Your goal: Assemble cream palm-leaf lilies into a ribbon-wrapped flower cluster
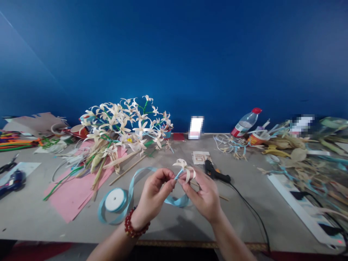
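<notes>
A small cream-white handmade flower [181, 164] with curled petals stands tilted above my fingertips, its short stem light blue. My left hand [156, 194] is closed, thumb and forefinger pinching the stem's lower end. My right hand [203, 194] is closed too, its fingertips pinching the same stem just under the petals. A light blue ribbon [132, 185] runs from a white-cored ribbon spool [115, 200] on the table, behind my left hand, and loops below both hands. Whether it joins the stem is hidden by my fingers. A red bead bracelet circles my left wrist.
Many finished white flowers [122, 121] stand back left, beside pink paper sheets [65, 195] and a thin stick [127, 170]. A black glue gun [217, 172] with a cord lies right. Farther right are a tilted bottle [246, 123], dried husks and a power strip [299, 212].
</notes>
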A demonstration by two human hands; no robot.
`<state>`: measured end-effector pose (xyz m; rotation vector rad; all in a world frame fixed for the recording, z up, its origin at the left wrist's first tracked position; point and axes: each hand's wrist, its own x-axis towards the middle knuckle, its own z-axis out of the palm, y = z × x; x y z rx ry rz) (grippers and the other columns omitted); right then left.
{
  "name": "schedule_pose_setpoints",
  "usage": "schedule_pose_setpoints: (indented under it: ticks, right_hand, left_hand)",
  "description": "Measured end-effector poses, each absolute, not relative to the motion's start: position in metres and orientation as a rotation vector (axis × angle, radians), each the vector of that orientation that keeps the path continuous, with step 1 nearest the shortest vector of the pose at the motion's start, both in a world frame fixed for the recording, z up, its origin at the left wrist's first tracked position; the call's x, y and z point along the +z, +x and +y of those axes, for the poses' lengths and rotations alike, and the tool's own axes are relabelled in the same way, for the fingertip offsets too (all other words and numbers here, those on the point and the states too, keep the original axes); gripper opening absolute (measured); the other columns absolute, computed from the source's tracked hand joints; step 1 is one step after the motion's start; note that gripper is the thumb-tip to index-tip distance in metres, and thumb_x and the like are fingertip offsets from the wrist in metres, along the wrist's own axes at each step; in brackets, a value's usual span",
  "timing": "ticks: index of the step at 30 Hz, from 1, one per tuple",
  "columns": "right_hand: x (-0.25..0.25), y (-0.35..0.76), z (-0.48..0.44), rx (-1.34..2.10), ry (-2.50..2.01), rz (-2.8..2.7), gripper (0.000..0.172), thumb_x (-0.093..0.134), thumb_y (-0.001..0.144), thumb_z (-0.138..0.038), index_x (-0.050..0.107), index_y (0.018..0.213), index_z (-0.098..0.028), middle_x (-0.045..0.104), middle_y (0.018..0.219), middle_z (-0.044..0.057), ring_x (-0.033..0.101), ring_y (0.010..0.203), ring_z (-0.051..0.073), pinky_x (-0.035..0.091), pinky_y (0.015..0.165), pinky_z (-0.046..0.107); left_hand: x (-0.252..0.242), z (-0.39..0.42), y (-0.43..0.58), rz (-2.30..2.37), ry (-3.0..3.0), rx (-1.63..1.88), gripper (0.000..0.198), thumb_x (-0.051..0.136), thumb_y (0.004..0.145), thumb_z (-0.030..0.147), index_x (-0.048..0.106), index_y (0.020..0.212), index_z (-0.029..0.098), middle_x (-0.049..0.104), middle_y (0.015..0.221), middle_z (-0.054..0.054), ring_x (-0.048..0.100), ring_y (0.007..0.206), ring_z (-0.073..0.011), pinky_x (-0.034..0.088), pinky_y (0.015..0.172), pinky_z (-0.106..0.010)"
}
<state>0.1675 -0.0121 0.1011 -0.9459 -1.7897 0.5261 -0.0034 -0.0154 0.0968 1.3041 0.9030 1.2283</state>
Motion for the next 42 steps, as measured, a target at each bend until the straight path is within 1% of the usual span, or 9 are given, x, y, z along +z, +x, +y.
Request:
schedule_pose_setpoints:
  ticks: [5, 8, 11, 16, 20, 27, 31, 35, 42]
  right_hand:
    - [0.103, 0.166, -0.017, 0.297, -0.97, -1.896, 0.009, 0.057, 0.09, -0.013, 0.061, 0.094, -0.02, 0.065, 0.082, 0.005, 0.061, 0.076, 0.02, 0.048, 0.07, 0.032]
    - [0.107, 0.165, -0.019, 0.17, -0.973, -1.937, 0.009, 0.057, 0.091, -0.011, 0.06, 0.094, -0.019, 0.065, 0.081, 0.006, 0.059, 0.075, 0.021, 0.047, 0.069, 0.033]
    - [0.11, 0.164, -0.021, 0.124, -0.98, -1.955, 0.008, 0.057, 0.091, -0.011, 0.059, 0.093, -0.019, 0.065, 0.079, 0.006, 0.058, 0.074, 0.021, 0.047, 0.069, 0.033]
    - [0.11, 0.164, -0.021, 0.162, -1.004, -1.965, 0.005, 0.056, 0.094, -0.015, 0.057, 0.093, -0.02, 0.066, 0.081, 0.006, 0.06, 0.074, 0.021, 0.046, 0.068, 0.033]
    - [0.107, 0.164, -0.022, 0.26, -1.052, -1.929, 0.002, 0.058, 0.094, -0.019, 0.058, 0.095, -0.021, 0.065, 0.081, 0.004, 0.061, 0.073, 0.019, 0.047, 0.067, 0.03]
    - [0.108, 0.164, -0.024, 0.25, -1.04, -1.935, 0.009, 0.057, 0.093, -0.015, 0.061, 0.1, -0.02, 0.065, 0.081, 0.004, 0.061, 0.071, 0.018, 0.048, 0.067, 0.03]
    - [0.11, 0.164, -0.024, 0.223, -1.026, -1.939, 0.008, 0.056, 0.093, -0.014, 0.06, 0.097, -0.02, 0.067, 0.082, 0.005, 0.063, 0.074, 0.019, 0.049, 0.067, 0.03]
    - [0.112, 0.164, -0.025, 0.217, -1.031, -1.939, 0.006, 0.054, 0.095, -0.017, 0.059, 0.096, -0.021, 0.069, 0.083, 0.006, 0.065, 0.075, 0.02, 0.05, 0.067, 0.031]
    - [0.113, 0.163, -0.023, 0.298, -1.049, -1.969, 0.006, 0.051, 0.096, -0.017, 0.056, 0.095, -0.021, 0.067, 0.084, 0.005, 0.063, 0.075, 0.019, 0.048, 0.067, 0.03]
  left_hand:
    - [0.093, -0.017, -0.004, 1.03, 1.429, 1.247, 0.009, 0.06, 0.093, 0.028, 0.06, 0.091, 0.018, 0.06, 0.082, -0.001, 0.053, 0.074, -0.0131, 0.044, 0.067, -0.024]
    - [0.092, -0.017, -0.004, 1.077, 1.469, 1.259, 0.009, 0.058, 0.093, 0.028, 0.06, 0.092, 0.019, 0.061, 0.084, -0.002, 0.056, 0.077, -0.0145, 0.046, 0.071, -0.025]
    - [0.093, -0.018, -0.003, 1.114, 1.515, 1.286, 0.008, 0.058, 0.094, 0.027, 0.06, 0.095, 0.02, 0.062, 0.087, -0.002, 0.059, 0.081, -0.0157, 0.047, 0.075, -0.027]
    - [0.093, -0.02, -0.001, 1.15, 1.593, 1.339, 0.006, 0.057, 0.094, 0.025, 0.06, 0.096, 0.02, 0.064, 0.089, -0.003, 0.061, 0.084, -0.0169, 0.048, 0.079, -0.029]
    - [0.093, -0.02, 0.0, 1.17, 1.605, 1.348, 0.006, 0.057, 0.094, 0.025, 0.06, 0.096, 0.021, 0.064, 0.088, -0.002, 0.061, 0.082, -0.0166, 0.048, 0.077, -0.029]
    - [0.097, -0.019, 0.0, 1.166, 1.593, 1.34, 0.006, 0.057, 0.093, 0.024, 0.061, 0.094, 0.02, 0.065, 0.087, -0.002, 0.062, 0.081, -0.0167, 0.049, 0.077, -0.028]
    - [0.096, -0.021, 0.001, 1.201, 1.622, 1.345, 0.006, 0.057, 0.093, 0.023, 0.061, 0.094, 0.02, 0.065, 0.088, -0.003, 0.062, 0.083, -0.0176, 0.049, 0.078, -0.029]
    - [0.096, -0.022, 0.001, 1.232, 1.666, 1.355, 0.005, 0.056, 0.093, 0.022, 0.06, 0.095, 0.02, 0.066, 0.089, -0.003, 0.062, 0.084, -0.0175, 0.049, 0.079, -0.03]
    - [0.094, -0.022, 0.001, 1.25, 1.709, 1.372, 0.005, 0.057, 0.092, 0.019, 0.06, 0.095, 0.02, 0.066, 0.089, -0.002, 0.062, 0.085, -0.0167, 0.048, 0.08, -0.029]
